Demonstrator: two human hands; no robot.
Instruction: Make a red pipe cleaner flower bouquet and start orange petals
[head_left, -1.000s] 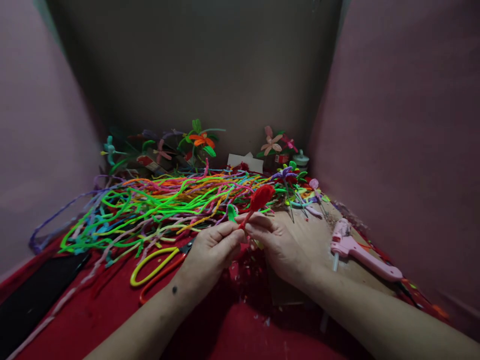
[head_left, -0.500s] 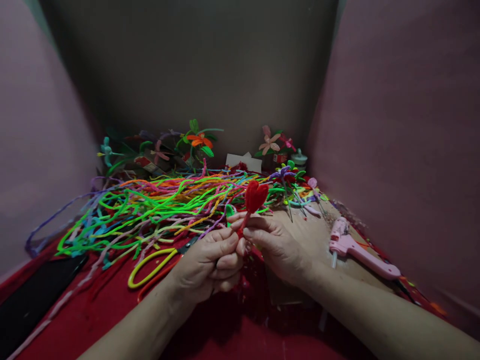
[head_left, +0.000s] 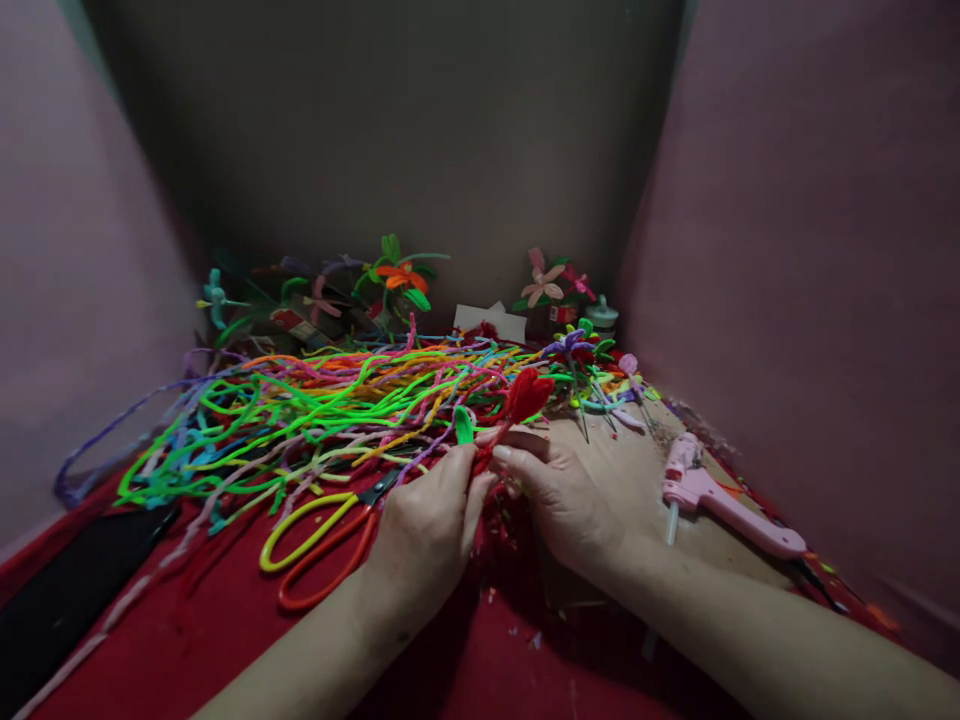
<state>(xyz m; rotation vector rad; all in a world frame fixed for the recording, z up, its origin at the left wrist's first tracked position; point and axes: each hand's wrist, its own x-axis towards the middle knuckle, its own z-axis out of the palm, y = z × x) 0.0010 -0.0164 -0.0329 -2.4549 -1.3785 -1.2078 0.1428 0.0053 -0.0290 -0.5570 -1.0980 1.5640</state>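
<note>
A red pipe-cleaner flower [head_left: 529,395] with looped petals tilts up and to the right above my hands. My left hand [head_left: 431,515] pinches the lower end of its stem, the fingers curled and their tips partly hidden. My right hand [head_left: 566,490] grips the stem just below the petals between thumb and fingers. Behind my left hand a green pipe-cleaner leaf [head_left: 464,426] stands up. Scissors [head_left: 315,530] with yellow and orange handles lie beside my left wrist, their blades partly covered.
Many bright pipe cleaners [head_left: 322,400] spread across the red cloth [head_left: 225,620]. A pink glue gun [head_left: 727,510] rests on a brown board [head_left: 607,470] at right. Finished flowers [head_left: 401,275] stand along the back wall. A black flat object [head_left: 75,570] lies at far left.
The red flower has tipped to the right. My left hand has turned over, its back now facing up, and more of the scissors shows.
</note>
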